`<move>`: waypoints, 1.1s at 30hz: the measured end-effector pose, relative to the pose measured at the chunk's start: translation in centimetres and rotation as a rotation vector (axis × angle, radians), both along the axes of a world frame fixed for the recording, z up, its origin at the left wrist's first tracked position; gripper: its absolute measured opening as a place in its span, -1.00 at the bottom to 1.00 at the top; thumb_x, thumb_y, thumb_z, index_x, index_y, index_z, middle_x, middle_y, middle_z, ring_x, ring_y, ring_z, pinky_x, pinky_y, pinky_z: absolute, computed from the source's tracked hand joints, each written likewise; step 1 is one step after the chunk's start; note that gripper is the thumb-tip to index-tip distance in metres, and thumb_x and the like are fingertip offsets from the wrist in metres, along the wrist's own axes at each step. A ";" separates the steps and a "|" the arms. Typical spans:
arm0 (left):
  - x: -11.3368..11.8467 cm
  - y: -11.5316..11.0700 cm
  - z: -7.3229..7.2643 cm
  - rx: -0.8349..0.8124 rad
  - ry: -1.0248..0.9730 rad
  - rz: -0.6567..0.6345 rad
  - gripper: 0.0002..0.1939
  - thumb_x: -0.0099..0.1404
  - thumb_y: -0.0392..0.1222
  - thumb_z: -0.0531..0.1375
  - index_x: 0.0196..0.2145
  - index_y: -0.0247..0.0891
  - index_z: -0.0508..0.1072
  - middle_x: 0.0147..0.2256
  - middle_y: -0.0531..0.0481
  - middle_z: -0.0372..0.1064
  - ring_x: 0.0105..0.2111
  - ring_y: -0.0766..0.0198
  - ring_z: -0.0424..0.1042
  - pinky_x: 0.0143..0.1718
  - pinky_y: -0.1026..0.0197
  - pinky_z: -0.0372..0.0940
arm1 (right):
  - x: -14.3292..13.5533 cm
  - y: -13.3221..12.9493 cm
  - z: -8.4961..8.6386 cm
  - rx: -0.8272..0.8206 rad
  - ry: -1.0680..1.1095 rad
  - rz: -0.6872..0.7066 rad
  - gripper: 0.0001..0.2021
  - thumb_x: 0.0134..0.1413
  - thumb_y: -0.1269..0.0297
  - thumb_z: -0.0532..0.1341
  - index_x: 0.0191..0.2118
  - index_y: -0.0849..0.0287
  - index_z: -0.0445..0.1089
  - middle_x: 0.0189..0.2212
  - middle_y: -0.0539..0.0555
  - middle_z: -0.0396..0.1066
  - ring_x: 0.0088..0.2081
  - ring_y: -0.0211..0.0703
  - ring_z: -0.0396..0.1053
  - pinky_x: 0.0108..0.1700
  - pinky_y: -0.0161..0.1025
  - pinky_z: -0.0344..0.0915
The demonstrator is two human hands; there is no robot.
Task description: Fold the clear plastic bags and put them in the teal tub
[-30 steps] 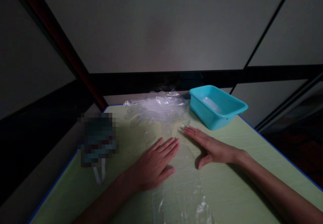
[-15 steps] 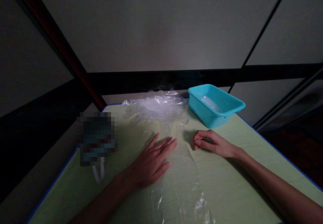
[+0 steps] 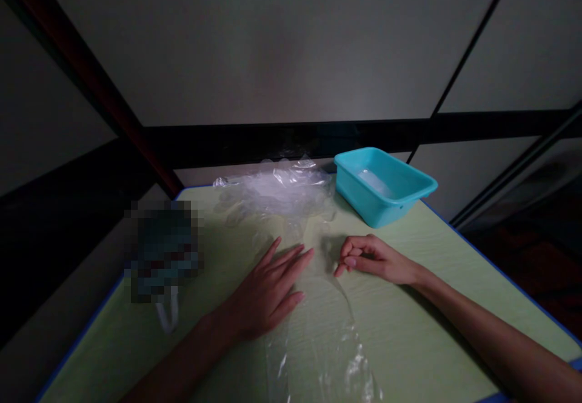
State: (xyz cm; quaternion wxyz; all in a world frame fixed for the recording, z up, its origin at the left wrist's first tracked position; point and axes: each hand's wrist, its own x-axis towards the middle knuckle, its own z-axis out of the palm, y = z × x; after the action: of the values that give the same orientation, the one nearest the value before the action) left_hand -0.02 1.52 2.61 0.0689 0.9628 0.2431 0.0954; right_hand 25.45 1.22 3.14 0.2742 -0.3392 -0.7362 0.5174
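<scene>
A long, clear disposable plastic glove point(image 3: 321, 330) lies spread down the middle of the table towards me. My left hand point(image 3: 268, 291) rests flat on it, palm down, fingers spread. At the glove's right edge, my right hand point(image 3: 370, 259) has its fingers curled, with thumb and fingertips closed at the film; the exact grip is hard to make out. Beyond both hands sits a crumpled heap of clear plastic gloves point(image 3: 282, 188), with finger shapes showing along its edges.
A turquoise plastic basin point(image 3: 382, 200) stands at the back right of the light green table point(image 3: 218, 342), with something pale inside. On the left is a blurred-out item point(image 3: 166, 248) with a white strap. Wall panels point(image 3: 282, 45) rise behind the table.
My right hand's fingertips have shifted slightly left and down along the glove's edge. My left hand stays flat on the glove. The whole view has moved a little.
</scene>
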 end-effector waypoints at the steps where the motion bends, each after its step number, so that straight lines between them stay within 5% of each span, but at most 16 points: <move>1: 0.0 0.0 0.0 0.004 0.001 0.000 -0.44 0.28 -0.27 -0.07 0.20 -0.32 -0.19 0.17 -0.19 -0.01 0.19 0.18 -0.12 0.18 -0.10 -0.38 | 0.0 0.0 0.0 -0.003 0.004 0.002 -0.73 0.14 0.10 0.07 -0.37 0.24 0.20 -0.39 0.17 0.47 -0.45 -0.27 0.31 -0.43 -0.34 0.13; 8: -0.1 -0.1 0.1 0.016 0.018 0.007 -0.46 0.29 -0.27 -0.07 0.19 -0.34 -0.15 0.16 -0.18 0.02 0.19 0.19 -0.10 0.18 -0.10 -0.38 | 0.2 0.3 0.0 -0.009 -0.003 0.017 -0.77 0.13 0.17 0.10 -0.37 0.27 0.26 -0.42 0.17 0.47 -0.47 -0.26 0.32 -0.45 -0.34 0.14; 16: 0.2 -0.1 0.1 0.037 0.027 0.029 -0.48 0.27 -0.29 -0.06 0.16 -0.40 -0.09 0.14 -0.19 0.07 0.18 0.19 -0.07 0.18 -0.10 -0.36 | -0.4 0.0 0.2 -0.044 0.117 0.013 -0.77 0.13 0.17 0.11 -0.30 0.28 0.29 -0.36 0.13 0.41 -0.31 -0.23 0.35 -0.25 -0.26 0.23; 33: 0.2 -0.2 0.0 0.043 0.016 0.056 -0.49 0.27 -0.27 -0.05 0.16 -0.40 -0.05 0.13 -0.19 0.08 0.17 0.16 -0.06 0.18 -0.10 -0.34 | -0.7 -0.1 -0.3 -0.163 0.208 0.041 -0.78 0.07 0.18 0.17 -0.37 0.27 0.26 -0.41 0.11 0.40 -0.34 -0.24 0.37 -0.27 -0.23 0.27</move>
State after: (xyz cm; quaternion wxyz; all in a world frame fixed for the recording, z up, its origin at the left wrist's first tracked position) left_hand 0.20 1.34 2.60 0.0433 0.9577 0.2683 0.0948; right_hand 24.74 1.11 2.83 0.3100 -0.2895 -0.6663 0.6134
